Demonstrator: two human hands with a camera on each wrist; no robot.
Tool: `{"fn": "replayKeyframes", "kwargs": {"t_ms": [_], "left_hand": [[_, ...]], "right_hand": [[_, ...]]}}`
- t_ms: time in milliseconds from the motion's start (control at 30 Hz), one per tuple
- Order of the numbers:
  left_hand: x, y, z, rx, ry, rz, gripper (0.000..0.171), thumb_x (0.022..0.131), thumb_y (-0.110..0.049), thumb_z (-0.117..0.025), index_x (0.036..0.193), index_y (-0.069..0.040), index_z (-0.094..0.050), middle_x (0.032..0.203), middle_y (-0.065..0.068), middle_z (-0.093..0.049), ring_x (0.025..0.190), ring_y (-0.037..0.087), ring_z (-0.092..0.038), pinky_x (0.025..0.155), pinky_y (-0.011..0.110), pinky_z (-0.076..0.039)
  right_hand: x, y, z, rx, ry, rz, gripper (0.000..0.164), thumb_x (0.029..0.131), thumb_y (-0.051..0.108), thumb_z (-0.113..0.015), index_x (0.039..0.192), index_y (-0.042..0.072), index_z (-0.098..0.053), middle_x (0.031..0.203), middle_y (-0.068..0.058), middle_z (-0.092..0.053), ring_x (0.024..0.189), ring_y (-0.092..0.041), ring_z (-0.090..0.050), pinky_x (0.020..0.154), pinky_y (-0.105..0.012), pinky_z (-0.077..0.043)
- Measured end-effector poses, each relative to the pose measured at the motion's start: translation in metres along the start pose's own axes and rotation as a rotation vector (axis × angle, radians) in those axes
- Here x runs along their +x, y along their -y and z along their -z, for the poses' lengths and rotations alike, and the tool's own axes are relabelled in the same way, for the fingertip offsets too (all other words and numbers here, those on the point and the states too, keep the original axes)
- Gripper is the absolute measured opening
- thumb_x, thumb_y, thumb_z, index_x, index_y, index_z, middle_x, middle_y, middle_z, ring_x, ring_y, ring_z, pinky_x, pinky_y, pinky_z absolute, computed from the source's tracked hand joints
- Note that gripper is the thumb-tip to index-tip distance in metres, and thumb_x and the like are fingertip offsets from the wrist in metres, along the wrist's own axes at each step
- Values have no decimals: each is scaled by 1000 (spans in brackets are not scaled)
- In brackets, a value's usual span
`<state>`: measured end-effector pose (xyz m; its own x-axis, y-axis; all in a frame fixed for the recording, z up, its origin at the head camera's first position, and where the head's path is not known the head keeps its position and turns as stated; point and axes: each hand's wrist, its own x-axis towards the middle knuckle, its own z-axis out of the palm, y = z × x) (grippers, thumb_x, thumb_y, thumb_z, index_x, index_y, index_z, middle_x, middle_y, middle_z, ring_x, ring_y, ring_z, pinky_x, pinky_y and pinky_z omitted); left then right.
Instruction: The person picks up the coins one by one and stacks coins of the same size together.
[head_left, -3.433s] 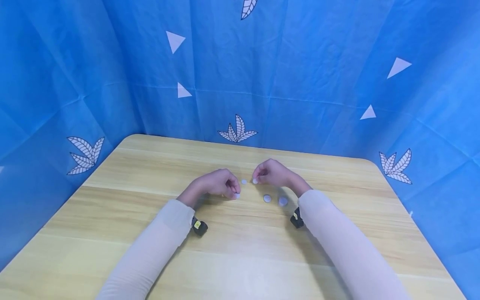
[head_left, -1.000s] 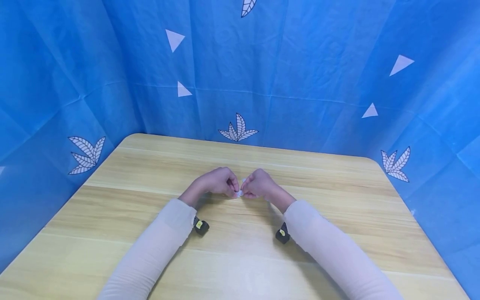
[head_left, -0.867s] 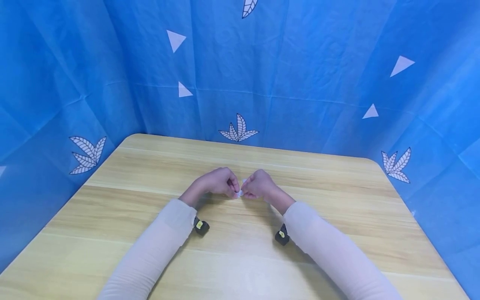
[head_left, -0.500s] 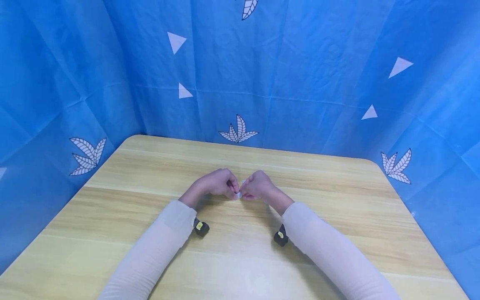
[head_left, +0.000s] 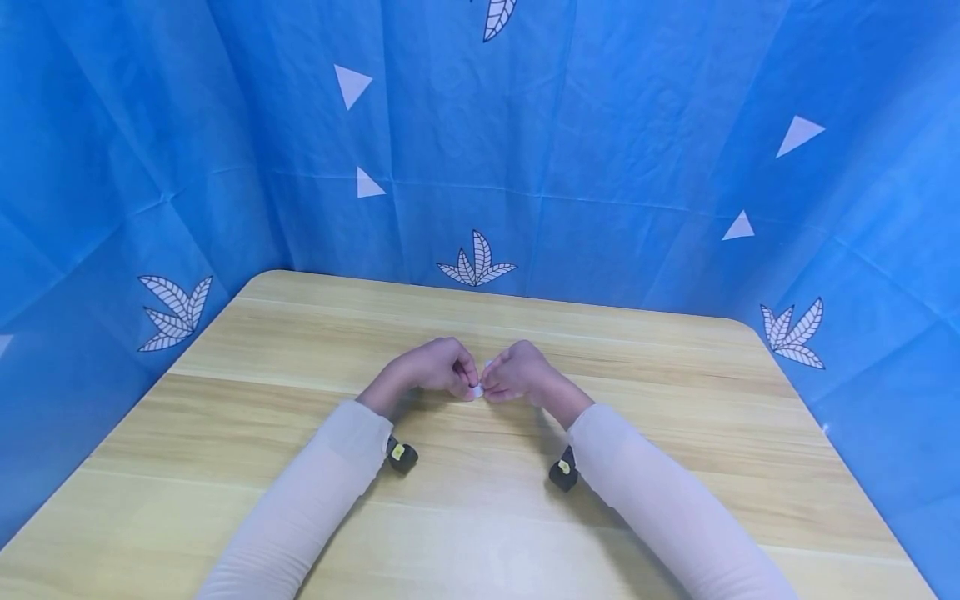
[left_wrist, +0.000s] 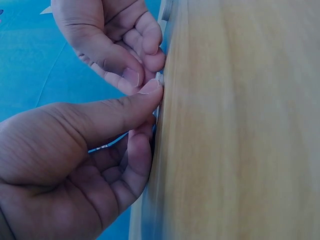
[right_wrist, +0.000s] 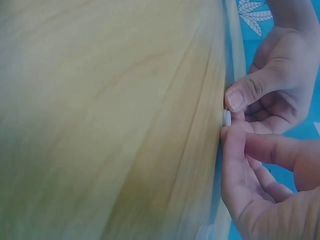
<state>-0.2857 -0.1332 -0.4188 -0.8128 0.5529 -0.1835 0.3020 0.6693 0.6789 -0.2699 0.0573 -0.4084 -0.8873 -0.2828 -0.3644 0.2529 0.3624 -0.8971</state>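
My left hand (head_left: 437, 364) is low over the wooden table (head_left: 480, 492), its thumb and fingers pinching small, round white discs (head_left: 477, 391). From the other side my right hand (head_left: 524, 372) meets it, thumb and forefinger drawn together right at the discs' edge. In the right wrist view the discs (right_wrist: 227, 118) look like two thin layers lying flat, one over the other, between both sets of fingertips. The left wrist view shows only a sliver of the discs (left_wrist: 159, 77) beyond my left thumb. Another white disc (head_left: 487, 363) peeks out behind the right hand.
A blurred white disc (right_wrist: 204, 232) lies near the lower edge of the right wrist view. A blue curtain (head_left: 600, 167) with leaf and triangle prints surrounds the table's back and sides. Each wrist carries a small black camera (head_left: 564, 472).
From over three seconds ago, the right hand has come left and toward me with its disc, meeting the left hand's disc. Two discs on the table are now hidden. Lately the fingertips shift only slightly.
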Motion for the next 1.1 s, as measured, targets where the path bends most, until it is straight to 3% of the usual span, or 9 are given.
{"fn": "replayKeyframes", "kwargs": {"t_ms": [467, 733, 967, 1100], "left_hand": [[1, 2, -1, -3, 1, -12, 14, 83, -9, -85, 92, -10, -74, 85, 1, -69, 80, 16, -61, 78, 29, -54], [0, 2, -1, -6, 3, -20, 14, 82, -9, -85, 90, -12, -75, 85, 0, -70, 80, 16, -62, 79, 29, -54], [0, 1, 0, 4, 0, -21, 12, 83, -9, -85, 88, -12, -75, 83, 0, -70, 79, 15, -62, 78, 29, -53], [0, 0, 0, 11, 2, -18, 12, 83, -10, -85, 89, -12, -75, 84, -1, -70, 79, 15, -62, 78, 29, -53]], "right_hand": [[2, -2, 13, -53, 62, 42, 15, 92, -10, -63, 105, -11, -68, 99, -24, -74, 92, -34, -75, 82, -37, -62], [3, 2, 23, -94, 48, 95, 16, 92, -9, -62, 106, -10, -69, 103, -21, -71, 92, -29, -72, 84, -37, -61], [4, 5, 23, -254, 1, 194, 17, 91, -6, -61, 104, -4, -71, 97, -15, -73, 84, -23, -70, 77, -32, -60], [8, 3, 23, -391, -45, 281, 12, 92, 0, -67, 103, -2, -72, 90, -12, -75, 78, -21, -70, 71, -29, -59]]}}
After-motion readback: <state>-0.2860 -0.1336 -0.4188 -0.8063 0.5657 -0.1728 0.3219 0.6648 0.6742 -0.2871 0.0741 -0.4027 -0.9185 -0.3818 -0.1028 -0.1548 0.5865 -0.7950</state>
